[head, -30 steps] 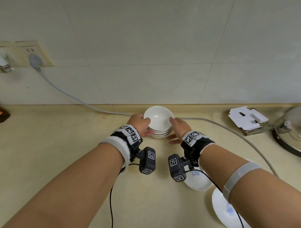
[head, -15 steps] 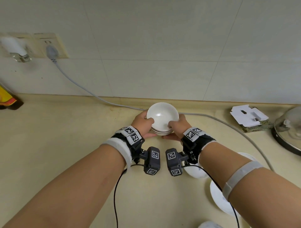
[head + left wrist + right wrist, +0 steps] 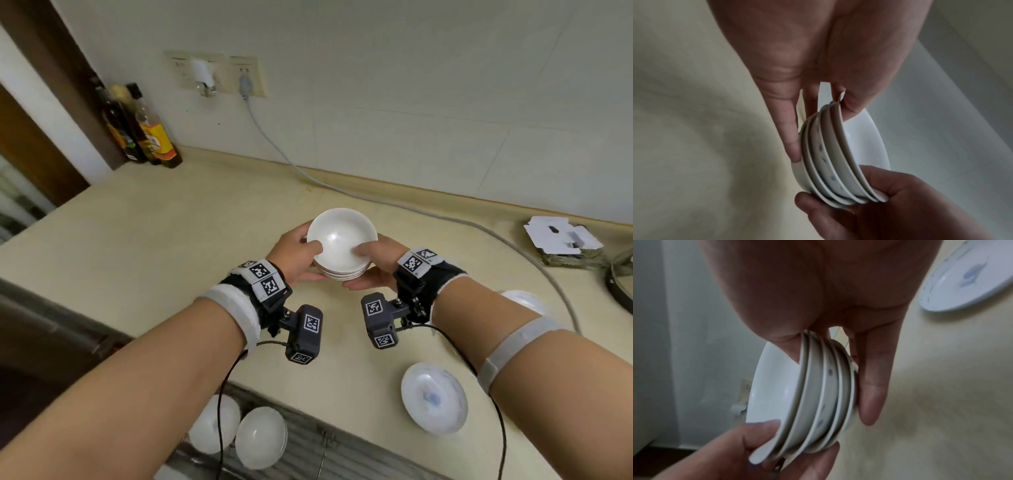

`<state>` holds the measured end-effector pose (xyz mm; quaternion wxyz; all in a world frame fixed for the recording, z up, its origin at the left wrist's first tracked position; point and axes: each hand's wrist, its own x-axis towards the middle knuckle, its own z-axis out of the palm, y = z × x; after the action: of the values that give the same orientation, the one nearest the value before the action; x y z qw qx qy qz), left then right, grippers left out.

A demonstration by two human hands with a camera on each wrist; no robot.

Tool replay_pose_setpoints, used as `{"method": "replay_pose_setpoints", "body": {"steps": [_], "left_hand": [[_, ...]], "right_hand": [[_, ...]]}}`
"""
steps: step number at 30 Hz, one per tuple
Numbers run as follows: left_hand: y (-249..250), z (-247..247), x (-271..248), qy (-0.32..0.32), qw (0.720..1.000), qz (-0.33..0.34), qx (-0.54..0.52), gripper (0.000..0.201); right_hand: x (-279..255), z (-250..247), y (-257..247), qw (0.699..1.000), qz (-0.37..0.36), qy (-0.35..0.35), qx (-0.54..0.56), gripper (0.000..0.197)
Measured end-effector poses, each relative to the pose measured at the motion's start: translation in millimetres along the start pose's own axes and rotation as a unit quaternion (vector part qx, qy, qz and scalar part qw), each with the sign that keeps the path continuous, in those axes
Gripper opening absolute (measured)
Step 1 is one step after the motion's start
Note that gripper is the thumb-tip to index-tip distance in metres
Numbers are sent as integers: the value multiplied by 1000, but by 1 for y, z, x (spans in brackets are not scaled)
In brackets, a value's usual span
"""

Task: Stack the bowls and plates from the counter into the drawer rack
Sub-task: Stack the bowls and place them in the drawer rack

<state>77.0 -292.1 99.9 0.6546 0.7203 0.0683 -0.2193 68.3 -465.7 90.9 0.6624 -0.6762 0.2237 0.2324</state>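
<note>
A stack of several white bowls (image 3: pixel 340 243) is held above the beige counter (image 3: pixel 154 240) between both hands. My left hand (image 3: pixel 294 255) grips its left side, thumb over the top rim and fingers under the base. My right hand (image 3: pixel 375 260) grips the right side the same way. The left wrist view shows the stack of bowls (image 3: pixel 836 162) edge-on, one with blue marks; so does the right wrist view (image 3: pixel 813 395). A blue-patterned plate (image 3: pixel 434 397) lies on the counter near the front edge. Two white bowls (image 3: pixel 260 437) sit in the open drawer rack (image 3: pixel 308 445) below.
Dark bottles (image 3: pixel 144 133) stand at the back left corner. A grey cable (image 3: pixel 342 192) runs from the wall socket along the counter. Folded cardboard (image 3: pixel 561 241) and a pot lid (image 3: pixel 621 284) lie at the right. Another white dish (image 3: pixel 524 301) shows behind my right forearm.
Both hands have lifted the bowl stack off the counter and drawn it toward me. The view has tilted down and left, so the drawer rack now shows.
</note>
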Motion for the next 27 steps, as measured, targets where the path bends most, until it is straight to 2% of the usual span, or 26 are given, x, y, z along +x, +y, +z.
{"method": "replay_pose_setpoints", "body": {"steps": [3,7,14,16,18,19,20,21,22,24,25,26,27], "left_hand": [[-16,-14,-53,40,999,-9,-15,48],[-48,-33,-118,74,993,-30,-84,32],[-104,-65,-180,142,982,-47,-116,53],[-126,-77,-188,179,976,-70,-102,45],[-161,-93,-193,255,960,-110,-31,32],[-185,-105,-193,304,941,-147,27,36],[-206,-114,-196,347,915,-190,84,57],[-227,-124,-196,371,889,-240,119,88],[-250,-134,-195,375,873,-284,129,116],[-306,-157,-180,345,863,-345,132,152],[-332,-164,-171,336,862,-360,119,161],[-345,-165,-168,327,866,-366,96,158],[-367,-169,-158,317,872,-366,69,142]], "right_hand": [[-26,24,18,999,-2,-46,10,47],[-56,53,50,995,5,-99,5,50],[-93,94,102,985,15,-168,38,48],[-98,102,116,981,24,-186,37,46],[-102,110,128,977,40,-207,37,41],[-103,113,134,975,48,-216,36,40],[-103,116,140,973,56,-220,34,40],[-103,120,147,973,61,-222,32,41],[-102,123,154,972,64,-223,30,41],[-100,129,167,972,69,-225,23,40],[-99,130,174,971,75,-226,19,40],[-99,131,180,971,80,-226,14,41],[-99,133,186,971,85,-225,10,43]]}}
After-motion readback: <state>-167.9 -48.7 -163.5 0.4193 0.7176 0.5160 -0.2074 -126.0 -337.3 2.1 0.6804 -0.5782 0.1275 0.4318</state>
